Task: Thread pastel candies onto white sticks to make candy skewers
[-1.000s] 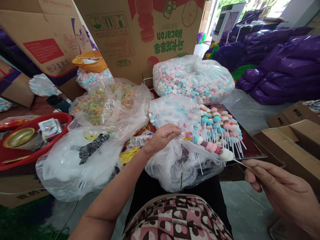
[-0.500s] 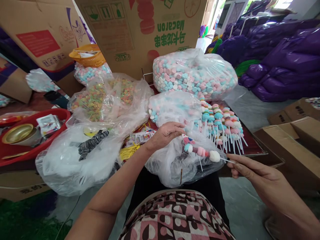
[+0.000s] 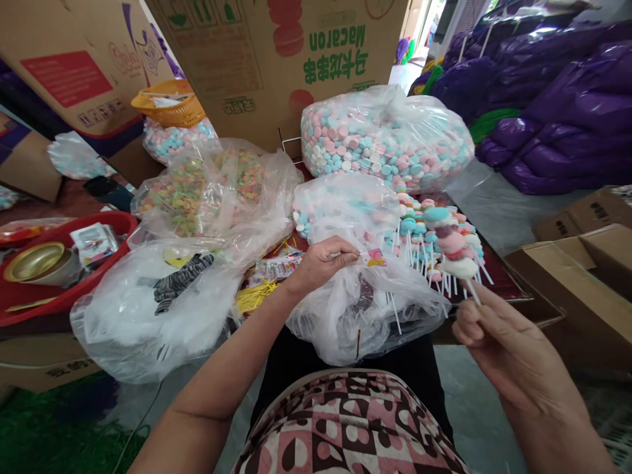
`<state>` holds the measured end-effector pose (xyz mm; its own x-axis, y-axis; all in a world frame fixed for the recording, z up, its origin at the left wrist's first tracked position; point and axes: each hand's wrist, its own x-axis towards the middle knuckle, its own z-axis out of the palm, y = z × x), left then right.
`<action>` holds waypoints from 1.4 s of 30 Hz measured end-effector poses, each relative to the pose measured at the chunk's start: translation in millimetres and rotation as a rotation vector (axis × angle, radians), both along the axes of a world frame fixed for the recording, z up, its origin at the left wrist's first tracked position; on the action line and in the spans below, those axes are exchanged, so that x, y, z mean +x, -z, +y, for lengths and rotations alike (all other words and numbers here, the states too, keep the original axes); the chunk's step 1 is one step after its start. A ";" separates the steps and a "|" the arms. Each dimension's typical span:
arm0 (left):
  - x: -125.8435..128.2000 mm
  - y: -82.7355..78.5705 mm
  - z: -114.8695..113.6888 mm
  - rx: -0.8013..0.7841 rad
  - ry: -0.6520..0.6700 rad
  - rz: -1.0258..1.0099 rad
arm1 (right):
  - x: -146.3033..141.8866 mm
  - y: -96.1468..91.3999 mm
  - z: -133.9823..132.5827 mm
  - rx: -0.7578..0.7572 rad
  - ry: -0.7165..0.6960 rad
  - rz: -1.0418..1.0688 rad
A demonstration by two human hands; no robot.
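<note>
My right hand (image 3: pixel 498 342) is closed on the white stick of a marshmallow skewer (image 3: pixel 449 247), which points up and away with blue, pink and white pieces on it. My left hand (image 3: pixel 320 263) pinches a small colourful sticker (image 3: pixel 375 258) above a crumpled clear plastic bag (image 3: pixel 365 309) in front of my lap. Just beyond lies a pile of finished skewers (image 3: pixel 434 250) on the dark red table.
Clear bags of pastel marshmallows (image 3: pixel 385 141) and ring candies (image 3: pixel 212 187) crowd the table. A red basin (image 3: pixel 74 283) sits at left, cardboard boxes (image 3: pixel 276 59) behind, brown boxes (image 3: pixel 582 263) and purple bags (image 3: pixel 557 112) at right. Gold twist ties (image 3: pixel 254 296) lie near my left wrist.
My right hand swung the skewer from lying sideways, tip near my left hand, to pointing upward over the pile. My left hand stayed in place, still pinching the sticker.
</note>
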<state>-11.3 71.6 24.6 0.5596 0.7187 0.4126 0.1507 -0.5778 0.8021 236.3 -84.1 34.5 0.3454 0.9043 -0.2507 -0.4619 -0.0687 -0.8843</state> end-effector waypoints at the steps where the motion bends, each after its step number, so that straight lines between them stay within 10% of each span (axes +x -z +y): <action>1: 2.2 -1.0 -1.3 0.019 0.020 0.010 | -6.0 -1.1 1.7 0.006 -0.058 -0.007; 10: 13.4 -8.3 -10.9 0.277 0.074 0.130 | -44.6 -6.3 37.3 0.249 -0.008 -0.297; 19: 17.3 -2.4 -16.9 0.316 -0.006 0.157 | -59.3 -2.9 48.3 0.155 -0.226 -0.257; 42: -3.1 -4.0 -10.4 -0.013 -0.092 -0.034 | -47.2 -8.7 42.6 0.150 -0.181 -0.190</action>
